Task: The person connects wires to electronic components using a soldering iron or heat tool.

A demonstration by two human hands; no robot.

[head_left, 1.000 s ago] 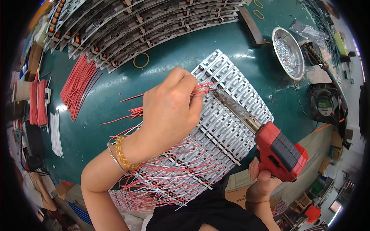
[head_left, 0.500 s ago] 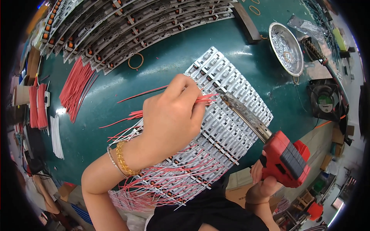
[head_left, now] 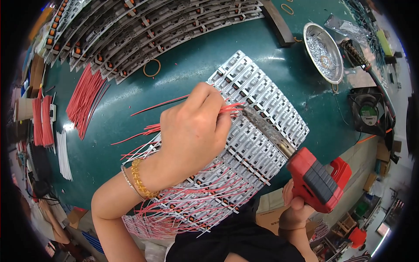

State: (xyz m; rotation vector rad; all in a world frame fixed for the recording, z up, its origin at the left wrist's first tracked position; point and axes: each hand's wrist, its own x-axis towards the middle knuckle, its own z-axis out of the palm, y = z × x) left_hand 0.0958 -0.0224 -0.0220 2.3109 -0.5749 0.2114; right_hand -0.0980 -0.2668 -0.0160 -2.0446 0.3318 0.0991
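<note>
Left hand (head_left: 192,126) pinching thin red wires (head_left: 230,108) over the silver-grey gridded circuit panel (head_left: 264,98), I see remotely the right hand (head_left: 300,208) gripping a red-and-black pistol-shaped soldering iron (head_left: 312,181), barrel slanting up-left toward the wire tips

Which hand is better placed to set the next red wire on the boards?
Probably the left hand: it pinches several red wires, their ends over the grey boards. The right hand seems taken up, gripping the red soldering gun, whose metal tip is close to those ends.
</note>
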